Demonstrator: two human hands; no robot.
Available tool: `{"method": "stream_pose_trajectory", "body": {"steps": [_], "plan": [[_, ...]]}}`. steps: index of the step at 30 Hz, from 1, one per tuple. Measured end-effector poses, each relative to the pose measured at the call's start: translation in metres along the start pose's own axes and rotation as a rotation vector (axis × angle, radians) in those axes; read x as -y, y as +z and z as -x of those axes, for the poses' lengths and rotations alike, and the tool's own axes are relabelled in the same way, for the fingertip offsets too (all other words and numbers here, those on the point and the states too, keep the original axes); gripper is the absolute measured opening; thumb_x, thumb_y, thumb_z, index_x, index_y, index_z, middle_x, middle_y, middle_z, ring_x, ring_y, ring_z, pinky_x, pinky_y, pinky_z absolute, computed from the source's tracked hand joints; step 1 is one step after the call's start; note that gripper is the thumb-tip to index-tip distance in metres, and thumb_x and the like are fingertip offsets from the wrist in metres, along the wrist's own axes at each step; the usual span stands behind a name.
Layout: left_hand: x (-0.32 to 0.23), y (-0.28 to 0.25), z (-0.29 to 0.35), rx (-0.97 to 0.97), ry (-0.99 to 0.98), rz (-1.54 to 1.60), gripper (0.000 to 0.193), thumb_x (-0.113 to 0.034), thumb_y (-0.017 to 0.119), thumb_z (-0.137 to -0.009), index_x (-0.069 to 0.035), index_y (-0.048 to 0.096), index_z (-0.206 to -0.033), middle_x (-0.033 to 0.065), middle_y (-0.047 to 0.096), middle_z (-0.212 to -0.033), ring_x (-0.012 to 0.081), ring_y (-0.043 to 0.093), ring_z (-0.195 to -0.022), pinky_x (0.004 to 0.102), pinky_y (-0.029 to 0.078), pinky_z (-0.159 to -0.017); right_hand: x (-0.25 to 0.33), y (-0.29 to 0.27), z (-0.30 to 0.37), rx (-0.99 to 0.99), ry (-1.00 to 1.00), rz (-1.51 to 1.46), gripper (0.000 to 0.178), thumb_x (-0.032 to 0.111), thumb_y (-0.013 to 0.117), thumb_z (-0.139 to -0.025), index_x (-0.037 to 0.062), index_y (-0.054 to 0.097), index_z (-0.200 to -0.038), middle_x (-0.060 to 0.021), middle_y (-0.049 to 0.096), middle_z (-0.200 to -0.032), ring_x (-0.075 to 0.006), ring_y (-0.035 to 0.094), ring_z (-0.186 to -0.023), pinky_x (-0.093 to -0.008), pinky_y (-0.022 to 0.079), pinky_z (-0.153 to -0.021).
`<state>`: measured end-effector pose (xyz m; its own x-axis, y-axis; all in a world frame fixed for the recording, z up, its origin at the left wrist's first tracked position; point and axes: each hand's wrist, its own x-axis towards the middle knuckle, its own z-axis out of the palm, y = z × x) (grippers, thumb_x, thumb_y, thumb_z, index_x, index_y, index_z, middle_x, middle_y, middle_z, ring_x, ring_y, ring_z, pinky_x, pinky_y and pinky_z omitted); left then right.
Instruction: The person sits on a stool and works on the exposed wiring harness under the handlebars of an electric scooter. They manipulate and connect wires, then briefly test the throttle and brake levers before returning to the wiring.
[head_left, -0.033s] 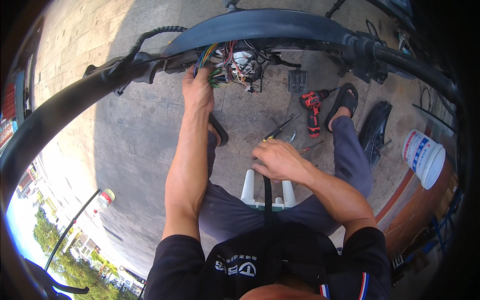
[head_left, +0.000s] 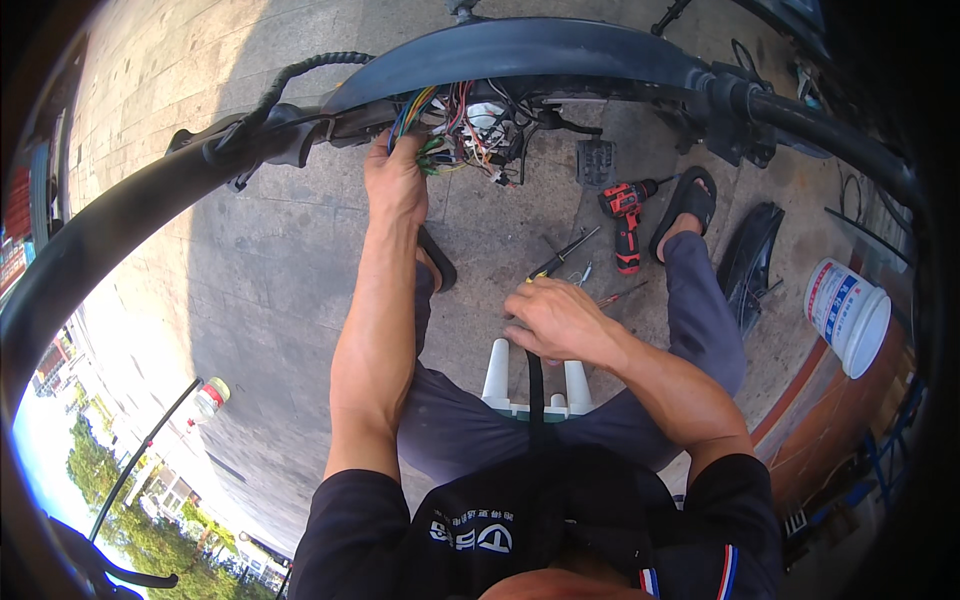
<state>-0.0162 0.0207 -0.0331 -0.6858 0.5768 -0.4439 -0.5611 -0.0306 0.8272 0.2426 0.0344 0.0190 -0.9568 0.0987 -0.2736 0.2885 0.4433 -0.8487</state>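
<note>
At the dark frame tube of a bike-like vehicle, my left hand is closed around a bundle of coloured wires. Green-sleeved connectors stick out beside its fingers. More loose wires and white plugs hang from the frame just to the right. Lower down, above a white and green stool between my knees, my right hand is curled with its knuckles up. Whatever its fingers hold is hidden. Just beyond it shows a dark-tipped tool with yellow on its handle; I cannot tell whether they touch.
On the paving lie a red and black cordless drill, a thin red-handled tool and a black plastic part. A black pedal sits below the frame. To the right stands a white bucket; a jar is far left.
</note>
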Motion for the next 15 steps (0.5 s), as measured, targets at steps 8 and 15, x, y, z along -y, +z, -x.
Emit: {"method": "stream_pose_trajectory", "body": {"steps": [8,15], "plan": [[0.0031,-0.0008,-0.0028,-0.014,0.036,-0.045,0.020,0.005,0.055,-0.085,0.000,0.059,-0.104,0.0069,0.065,-0.093,0.0165,0.062,-0.081,0.0286,0.049,-0.072,-0.0005,0.0003,-0.0010,0.018,0.000,0.019,0.024,0.025,0.069,-0.082,0.0030,0.063,-0.089,-0.0148,0.064,-0.087,-0.0343,0.063,-0.090,-0.0460,0.051,-0.076],[0.0084,-0.0023,-0.0031,-0.008,0.022,0.006,0.020,0.001,0.057,-0.089,-0.004,0.057,-0.108,0.0063,0.064,-0.096,0.0179,0.063,-0.079,0.0302,0.051,-0.067,0.0008,-0.0015,-0.0001,0.010,0.006,0.017,0.023,0.025,0.069,-0.082,0.0031,0.063,-0.088,-0.0145,0.064,-0.086,-0.0339,0.063,-0.090,-0.0459,0.051,-0.077]]}}
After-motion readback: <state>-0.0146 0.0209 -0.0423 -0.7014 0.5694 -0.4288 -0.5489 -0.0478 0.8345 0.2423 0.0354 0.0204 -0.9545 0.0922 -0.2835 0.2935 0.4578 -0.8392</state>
